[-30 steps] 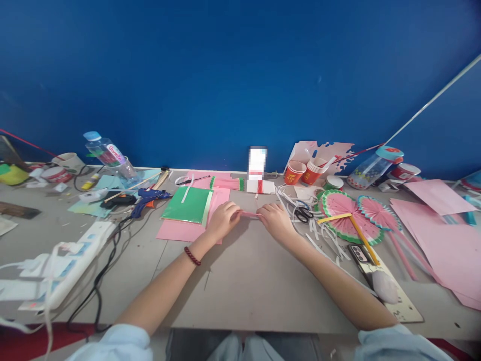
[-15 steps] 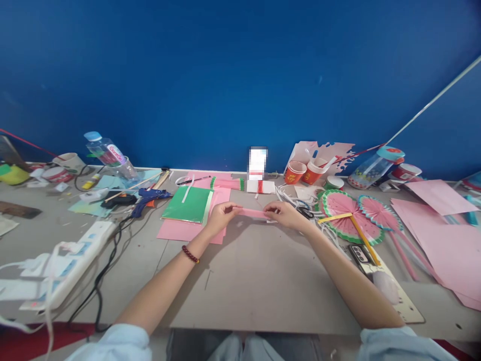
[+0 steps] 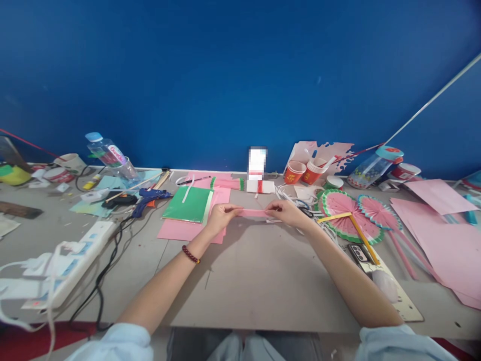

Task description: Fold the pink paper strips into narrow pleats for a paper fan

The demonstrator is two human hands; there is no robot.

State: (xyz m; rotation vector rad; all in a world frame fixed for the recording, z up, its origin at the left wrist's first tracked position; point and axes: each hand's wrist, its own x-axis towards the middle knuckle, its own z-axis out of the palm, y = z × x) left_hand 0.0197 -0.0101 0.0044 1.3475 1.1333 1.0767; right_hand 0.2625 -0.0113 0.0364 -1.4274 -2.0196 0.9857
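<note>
A narrow folded pink paper strip (image 3: 252, 213) is held level between my two hands, just above the grey cardboard sheet (image 3: 259, 281). My left hand (image 3: 221, 217), with a dark red bead bracelet on its wrist, pinches the strip's left end. My right hand (image 3: 286, 213) pinches the right end. Both hands are closed on the strip. Under my left hand lies pink paper (image 3: 184, 230) with a green sheet (image 3: 188, 204) on top of it.
Two watermelon paper fans (image 3: 347, 210) and scissors (image 3: 303, 213) lie to the right, with pink sheets (image 3: 443, 240) beyond. Red paper cups (image 3: 304, 173) stand at the back. To the left are a blue glue gun (image 3: 148, 196), a bottle (image 3: 108, 153) and a white power strip (image 3: 63, 265) with cables.
Both hands lifted the pink strip off the cardboard and moved a little farther away and apart. The strip now shows longer between them. In the last half second almost nothing moved.
</note>
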